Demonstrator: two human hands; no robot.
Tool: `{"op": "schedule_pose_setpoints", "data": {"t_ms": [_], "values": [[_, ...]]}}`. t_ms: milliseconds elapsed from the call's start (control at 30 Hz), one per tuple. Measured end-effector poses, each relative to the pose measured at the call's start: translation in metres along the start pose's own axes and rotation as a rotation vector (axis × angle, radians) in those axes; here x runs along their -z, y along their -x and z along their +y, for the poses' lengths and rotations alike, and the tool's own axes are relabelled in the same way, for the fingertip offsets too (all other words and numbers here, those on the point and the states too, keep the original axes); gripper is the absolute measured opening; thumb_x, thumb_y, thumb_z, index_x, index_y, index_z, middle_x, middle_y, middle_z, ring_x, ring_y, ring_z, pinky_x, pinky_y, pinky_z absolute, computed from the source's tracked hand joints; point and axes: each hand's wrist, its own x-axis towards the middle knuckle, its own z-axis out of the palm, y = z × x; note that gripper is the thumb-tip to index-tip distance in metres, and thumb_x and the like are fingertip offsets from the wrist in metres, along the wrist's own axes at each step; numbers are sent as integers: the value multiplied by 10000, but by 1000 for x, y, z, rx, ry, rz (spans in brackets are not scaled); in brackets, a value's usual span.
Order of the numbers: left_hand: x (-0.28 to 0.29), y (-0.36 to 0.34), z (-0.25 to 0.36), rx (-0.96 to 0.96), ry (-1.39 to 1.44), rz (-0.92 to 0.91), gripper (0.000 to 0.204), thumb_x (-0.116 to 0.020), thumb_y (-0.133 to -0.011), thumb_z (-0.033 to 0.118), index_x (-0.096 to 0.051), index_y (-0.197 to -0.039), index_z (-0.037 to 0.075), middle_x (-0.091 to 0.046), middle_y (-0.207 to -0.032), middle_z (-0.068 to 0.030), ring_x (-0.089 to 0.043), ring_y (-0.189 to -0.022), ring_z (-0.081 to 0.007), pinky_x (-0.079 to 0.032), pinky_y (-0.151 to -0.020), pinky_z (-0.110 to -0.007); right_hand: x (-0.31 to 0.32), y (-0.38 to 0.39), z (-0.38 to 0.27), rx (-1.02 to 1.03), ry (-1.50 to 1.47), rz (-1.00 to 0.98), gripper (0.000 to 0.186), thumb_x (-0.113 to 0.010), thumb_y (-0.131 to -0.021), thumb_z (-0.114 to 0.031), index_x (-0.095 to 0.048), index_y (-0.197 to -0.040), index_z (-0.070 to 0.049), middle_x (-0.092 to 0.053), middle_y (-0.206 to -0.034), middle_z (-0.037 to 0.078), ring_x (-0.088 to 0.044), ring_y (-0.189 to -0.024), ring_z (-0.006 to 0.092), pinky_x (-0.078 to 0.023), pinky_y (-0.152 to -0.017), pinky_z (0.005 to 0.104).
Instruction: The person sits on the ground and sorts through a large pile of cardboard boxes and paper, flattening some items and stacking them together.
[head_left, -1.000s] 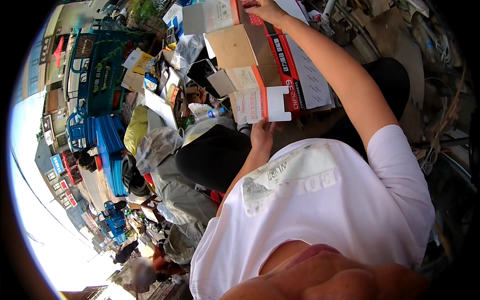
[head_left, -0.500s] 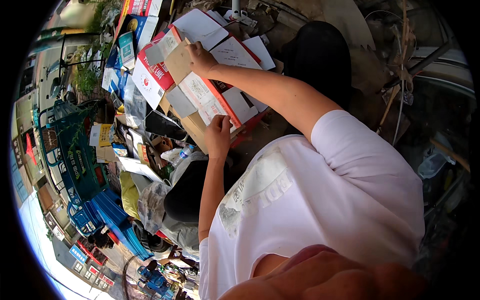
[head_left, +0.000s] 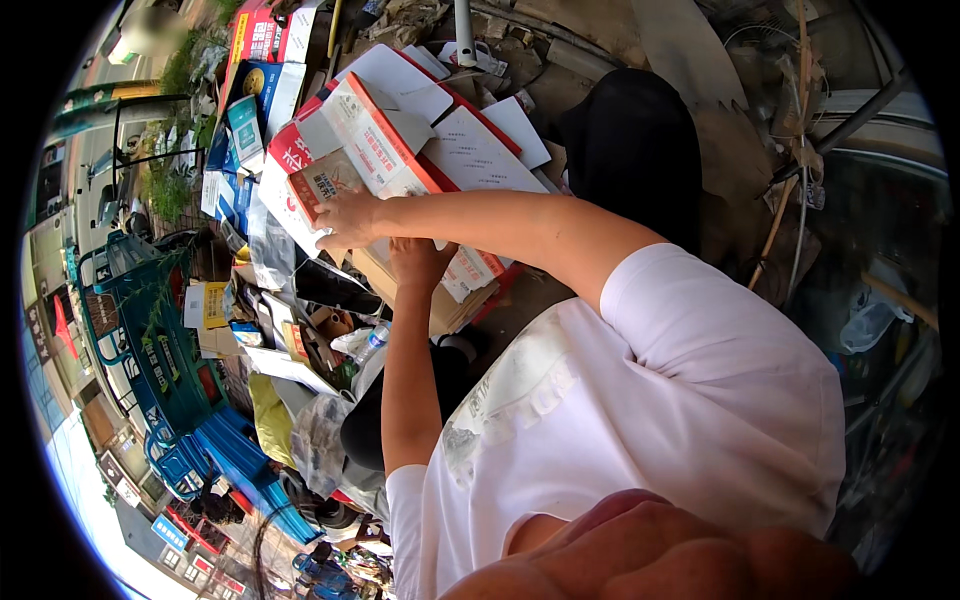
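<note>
A white-and-orange cardboard box (head_left: 376, 138), partly opened out with brown flaps, lies on a pile of flattened cartons (head_left: 475, 150). My right hand (head_left: 350, 218) reaches across to its far left end, fingers curled at the edge of a brown flap with red print (head_left: 322, 180). Under my right forearm, my left hand (head_left: 418, 262) holds the near side of the same box; the forearm hides part of its fingers. A red-and-white carton (head_left: 285, 170) shows beneath the box on the left.
Blue cartons (head_left: 262, 90) and a clear plastic bag (head_left: 270, 245) lie to the left. Nearer are a plastic bottle (head_left: 375, 338) and loose cardboard (head_left: 290, 365). A metal pole (head_left: 464, 35) stands beyond the pile. My dark-trousered knee (head_left: 635, 140) is on the right; a green cart (head_left: 150, 330) stands far left.
My right hand has moved nearer and left with the brown flap, and the box has turned over partly, showing more orange-edged print. My left hand has shifted slightly left, under the right forearm.
</note>
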Motion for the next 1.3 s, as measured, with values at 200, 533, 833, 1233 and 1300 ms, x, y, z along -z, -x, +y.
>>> {"op": "schedule_pose_setpoints", "data": {"t_ms": [200,533,833,1233,1300], "values": [[-8,-1,-11,-15,275,85,683,-787,-741,370,-554,-1326,107,-562,-1337,-128,-477,-1285,-357,-397,-1061,-483,-19,27,35,-434,663,68,526,-533,-931,-281,-494,-1399,-44,-323,-1543,165,-223,-1421,481,-222,-1028,771],[-39,-12,-8,148,-21,-27,813,-739,-777,461,-432,-1459,142,-286,-1561,-217,-267,-1432,-423,-275,-1161,-463,-15,51,125,-188,294,-34,471,-548,-905,-143,-546,-1376,-164,-365,-1523,138,-306,-1406,413,-442,-1009,560],[-35,-4,-14,219,-26,-69,832,-731,-779,479,-411,-1485,176,-262,-1582,-191,-258,-1445,-389,-277,-1168,-440,146,20,113,-307,384,-532,222,-609,-848,-193,-692,-980,-35,-703,-873,155,-650,-749,290,-511,-681,447],[14,-92,17,-121,-304,-311,1262,-902,-505,462,-254,-1538,137,-318,-1576,-76,-593,-1149,-423,-555,-887,-467,390,385,343,-1104,904,132,237,-637,-860,-255,-706,-926,-38,-690,-856,177,-647,-715,335,-524,-675,492],[23,-68,-26,-20,-301,-382,1277,-907,-492,453,-249,-1538,128,-327,-1570,-87,-617,-1133,-376,-558,-882,-450,320,330,289,-1046,678,110,288,-652,-861,-321,-730,-927,-51,-690,-930,206,-669,-847,381,-533,-740,516]]}}
